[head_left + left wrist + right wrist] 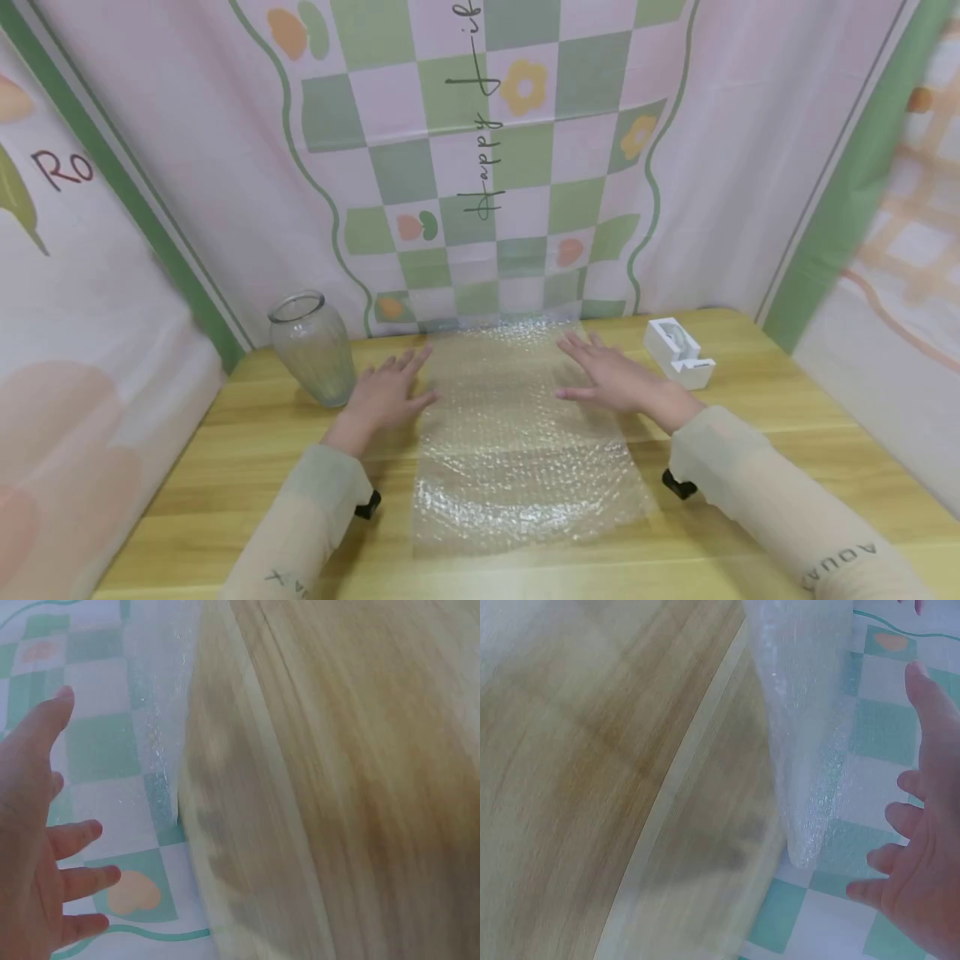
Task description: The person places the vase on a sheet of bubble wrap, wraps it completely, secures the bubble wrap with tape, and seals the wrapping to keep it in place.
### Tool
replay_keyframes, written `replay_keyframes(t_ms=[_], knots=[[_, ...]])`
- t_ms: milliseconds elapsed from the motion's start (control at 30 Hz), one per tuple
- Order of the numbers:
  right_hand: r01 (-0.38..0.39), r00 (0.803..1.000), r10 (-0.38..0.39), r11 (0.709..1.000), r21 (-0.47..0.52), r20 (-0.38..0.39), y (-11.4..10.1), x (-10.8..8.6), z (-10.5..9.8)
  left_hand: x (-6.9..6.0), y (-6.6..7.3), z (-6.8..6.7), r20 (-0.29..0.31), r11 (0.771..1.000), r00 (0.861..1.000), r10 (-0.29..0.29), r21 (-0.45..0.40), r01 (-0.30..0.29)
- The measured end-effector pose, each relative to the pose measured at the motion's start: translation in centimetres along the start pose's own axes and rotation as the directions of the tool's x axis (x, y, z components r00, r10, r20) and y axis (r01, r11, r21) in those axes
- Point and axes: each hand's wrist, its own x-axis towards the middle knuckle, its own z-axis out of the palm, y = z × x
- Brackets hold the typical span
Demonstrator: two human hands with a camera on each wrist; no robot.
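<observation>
A clear sheet of bubble wrap point(525, 450) lies spread over the middle of the wooden table, its far end reaching the curtain. My left hand point(386, 396) hovers by its left edge, fingers spread and nothing held; the left wrist view shows that hand point(37, 825) apart from the wrap. Across from it, my right hand point(618, 379) is held near the right edge, also with fingers extended and empty. In the right wrist view, a gap separates this hand point(922, 825) from the sheet's raised end point(802, 750). A ribbed glass vase point(318, 354) stands just left of my left hand.
Behind my right hand, at the right, sits a small white tape dispenser point(671, 342) with a roll in it. A printed curtain point(517, 167) hangs along the back edge of the wooden table point(750, 533), and more cloth hangs at both sides.
</observation>
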Motion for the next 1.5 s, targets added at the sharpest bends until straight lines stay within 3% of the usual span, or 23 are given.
replay_keyframes(t_ms=[267, 633, 900, 1233, 1500], knots=[[-0.001, 1.000, 0.000, 0.999, 0.032, 0.021, -0.5, -0.9, -0.7, -0.1, -0.5, 0.0, -0.087, 0.998, 0.994, 0.063, 0.026, -0.061], [0.071, 0.997, -0.071, 0.998, 0.003, -0.004, -0.8, -1.4, -1.1, -1.0, -1.6, -0.3, -0.183, 0.996, 0.980, 0.077, -0.031, -0.084], [0.128, 0.991, -0.127, 0.992, -0.006, 0.028, -0.8, -2.7, -1.2, -1.9, -2.3, -0.7, -0.233, 0.991, 0.971, 0.054, -0.110, -0.082], [0.223, 0.975, -0.223, 0.975, -0.017, -0.013, 0.0, -4.2, -0.6, -3.6, -3.8, -0.3, -0.258, 0.987, 0.966, -0.018, -0.160, -0.024], [0.236, 0.971, -0.236, 0.972, -0.002, 0.028, 0.8, -4.3, 0.4, -5.3, -5.2, -0.1, -0.312, 0.958, 0.948, -0.064, -0.284, -0.029]])
